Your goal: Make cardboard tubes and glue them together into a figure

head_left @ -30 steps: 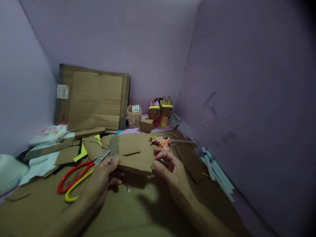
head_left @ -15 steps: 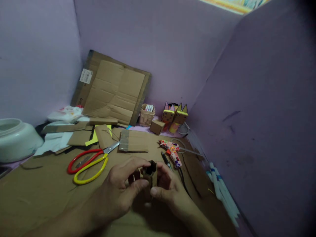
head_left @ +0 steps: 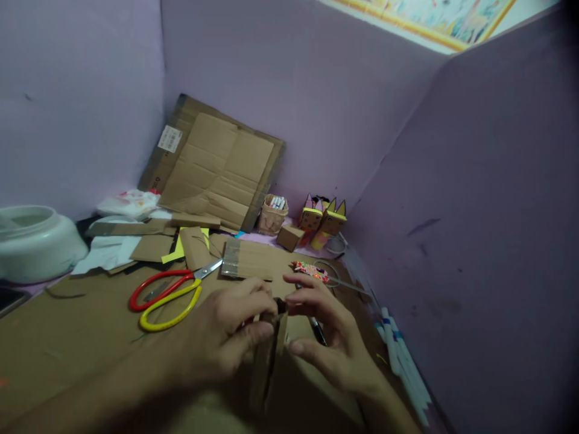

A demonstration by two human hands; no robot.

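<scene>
In the head view, your left hand (head_left: 239, 325) has a folded cardboard piece (head_left: 261, 375) pinched near its top between thumb and fingers; the piece stands roughly upright, near and in the middle of the scene, with a dark opening at its upper end. Your right hand (head_left: 328, 337) is just right of it, its grip released, fingers curved and thumb well apart from them; whether a fingertip brushes the upper edge you cannot tell. Beyond your right hand and partly hidden by it, a patterned glue gun (head_left: 312, 270) lies on the cardboard-covered counter (head_left: 108, 337), and a black pen (head_left: 319, 333) shows between your fingers and thumb. Farther off than your hands lies a flat cardboard panel (head_left: 253, 260) with grey tape on its left edge, the tip of the scissors (head_left: 170, 314) just beside it, their red and yellow handles spread to the left. At the far side, a small cardboard box (head_left: 290, 238) sits between a holder of markers (head_left: 271, 222) and two eared cardboard figures (head_left: 333, 223); large cardboard sheets (head_left: 221, 169) lean to their left.
</scene>
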